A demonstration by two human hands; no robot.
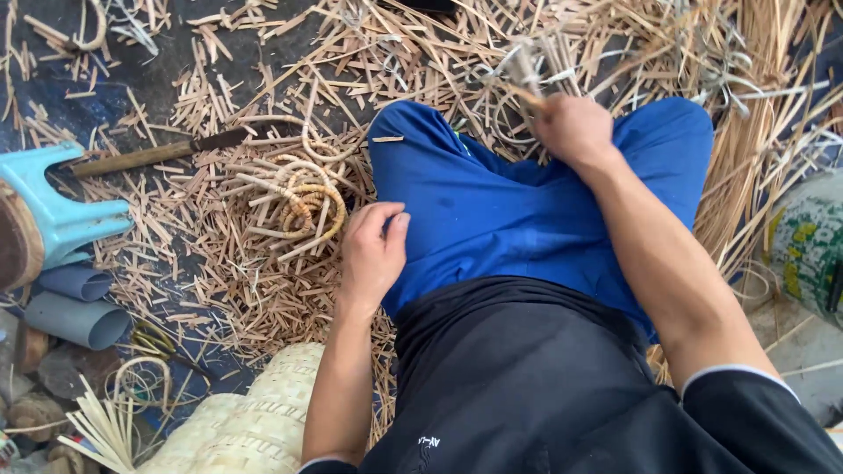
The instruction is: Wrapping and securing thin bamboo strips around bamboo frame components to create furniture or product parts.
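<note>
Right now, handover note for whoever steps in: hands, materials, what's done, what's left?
Left hand: empty, fingers loosely curled, resting at the edge of the blue trouser leg.
Right hand: shut on a bundle of cane strips, held out in front.
On the floor: a coiled cane piece left of the knee, a knife further left, a woven mat near the left elbow, offcuts everywhere.
Done: one coiled piece started, mat woven.
Left: bundle not yet worked in.

Right hand (572,130) gripping bamboo strips (536,66)
</note>
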